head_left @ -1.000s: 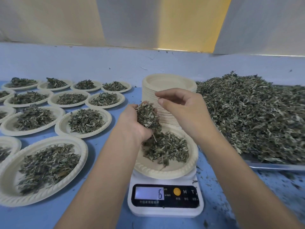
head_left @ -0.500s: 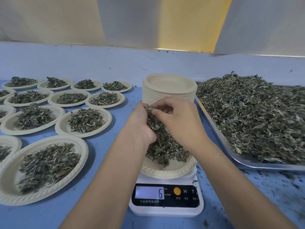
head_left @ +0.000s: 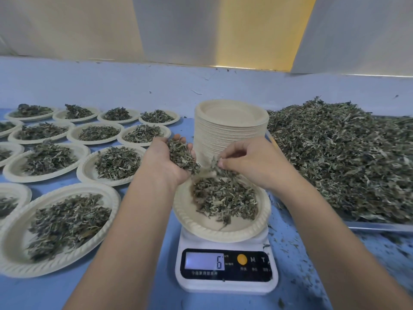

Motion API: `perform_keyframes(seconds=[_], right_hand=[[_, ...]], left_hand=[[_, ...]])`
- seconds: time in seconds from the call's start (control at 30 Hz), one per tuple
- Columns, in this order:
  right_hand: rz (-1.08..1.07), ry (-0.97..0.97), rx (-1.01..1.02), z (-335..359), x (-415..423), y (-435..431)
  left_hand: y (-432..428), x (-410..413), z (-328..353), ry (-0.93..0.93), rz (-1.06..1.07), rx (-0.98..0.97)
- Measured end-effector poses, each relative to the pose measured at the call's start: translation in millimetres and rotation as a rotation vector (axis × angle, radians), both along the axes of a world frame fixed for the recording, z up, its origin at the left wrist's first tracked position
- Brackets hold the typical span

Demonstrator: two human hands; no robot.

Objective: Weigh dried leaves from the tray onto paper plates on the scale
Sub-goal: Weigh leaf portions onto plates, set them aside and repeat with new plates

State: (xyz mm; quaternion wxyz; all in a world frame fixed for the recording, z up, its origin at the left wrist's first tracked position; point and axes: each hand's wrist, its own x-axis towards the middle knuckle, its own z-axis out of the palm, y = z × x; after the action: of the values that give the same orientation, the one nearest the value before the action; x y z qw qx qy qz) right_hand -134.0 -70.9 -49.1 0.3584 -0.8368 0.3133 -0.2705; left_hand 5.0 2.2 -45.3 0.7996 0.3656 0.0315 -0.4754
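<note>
A white digital scale (head_left: 225, 276) stands in front of me, its display reading 6. On it rests a paper plate (head_left: 194, 222) holding a small heap of dried leaves (head_left: 225, 199). My left hand (head_left: 166, 161) hovers over the plate's far left edge, palm up, cupping a handful of dried leaves (head_left: 181, 156). My right hand (head_left: 252, 163) is just right of it, fingertips pinched on a few leaves above the plate. The metal tray (head_left: 380, 227) piled with dried leaves (head_left: 339, 157) lies to the right.
A tall stack of empty paper plates (head_left: 230, 128) stands behind the scale. Several filled paper plates (head_left: 60, 227) cover the blue table to the left. Leaf crumbs litter the table (head_left: 290, 247) right of the scale. A pale blue wall edge runs along the back.
My hands have drawn apart after meeting over the plate. The right hand came away with a pinch of leaves; the left stays cupped. The scale still reads 6.
</note>
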Motion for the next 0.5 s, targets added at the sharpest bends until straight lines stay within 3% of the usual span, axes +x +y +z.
perform_keyframes(seconds=[0.13,0.5], right_hand=[[0.067,0.118,0.017,-0.9,-2.2,1.8],[-0.002,-0.259,0.023,-0.4,3.4,1.4]], left_hand=[[-1.5,-3.1,-1.0,0.009,-0.027,-0.001],[0.4,-10.6,7.9,0.001,-0.057,-0.056]])
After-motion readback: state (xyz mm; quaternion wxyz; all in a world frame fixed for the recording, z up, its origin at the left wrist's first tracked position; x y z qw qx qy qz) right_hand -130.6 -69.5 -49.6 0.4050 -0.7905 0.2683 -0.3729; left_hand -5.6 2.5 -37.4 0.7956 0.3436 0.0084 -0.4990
